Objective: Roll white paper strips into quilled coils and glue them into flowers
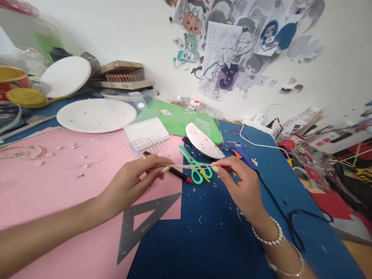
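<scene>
My left hand [136,180] and my right hand [242,186] each pinch one end of a thin pale paper strip [188,166], stretched level between them above the blue table [221,236]. Under the strip lie green-handled scissors [195,163] and a black pen with a red tip [179,175]. A folded paper plate piece with coloured specks [203,141] and a blue glue gun [240,152] sit just beyond my right hand. A dark set square [145,223] lies on the pink sheet's [58,186] edge near my left wrist.
A white paper plate [95,115] and sheets of stick-on gems [147,140] lie at the back of the pink sheet, with a green sheet [180,118] beside them. A black cable [279,211] runs along the right. Clutter fills the right edge; drawings hang on the wall.
</scene>
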The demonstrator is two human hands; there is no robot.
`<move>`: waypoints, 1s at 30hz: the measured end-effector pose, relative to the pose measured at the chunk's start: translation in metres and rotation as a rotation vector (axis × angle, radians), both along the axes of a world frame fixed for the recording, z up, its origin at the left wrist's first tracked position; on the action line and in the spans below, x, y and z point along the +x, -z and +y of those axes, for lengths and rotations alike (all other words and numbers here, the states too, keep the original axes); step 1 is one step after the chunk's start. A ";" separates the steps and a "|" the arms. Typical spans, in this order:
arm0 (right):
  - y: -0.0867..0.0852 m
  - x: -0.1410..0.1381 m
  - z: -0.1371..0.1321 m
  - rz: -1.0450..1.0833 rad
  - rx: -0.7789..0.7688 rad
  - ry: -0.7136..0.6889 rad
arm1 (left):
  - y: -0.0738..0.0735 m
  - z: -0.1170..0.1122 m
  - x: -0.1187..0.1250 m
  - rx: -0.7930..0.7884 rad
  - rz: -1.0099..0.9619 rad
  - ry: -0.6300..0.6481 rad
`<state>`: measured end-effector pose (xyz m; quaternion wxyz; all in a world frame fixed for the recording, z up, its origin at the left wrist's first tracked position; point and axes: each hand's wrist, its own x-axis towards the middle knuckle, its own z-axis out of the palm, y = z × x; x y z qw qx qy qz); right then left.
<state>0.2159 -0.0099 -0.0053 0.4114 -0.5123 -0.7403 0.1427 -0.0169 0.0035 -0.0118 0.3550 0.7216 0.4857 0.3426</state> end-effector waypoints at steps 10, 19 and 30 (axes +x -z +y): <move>0.000 -0.001 0.002 -0.013 -0.087 -0.018 | 0.001 -0.002 0.001 -0.025 -0.046 -0.001; -0.001 -0.001 0.001 0.044 -0.121 -0.024 | -0.002 0.000 -0.001 -0.038 -0.003 0.023; 0.000 0.000 0.002 0.129 -0.235 -0.054 | -0.002 -0.001 -0.002 -0.074 0.086 0.013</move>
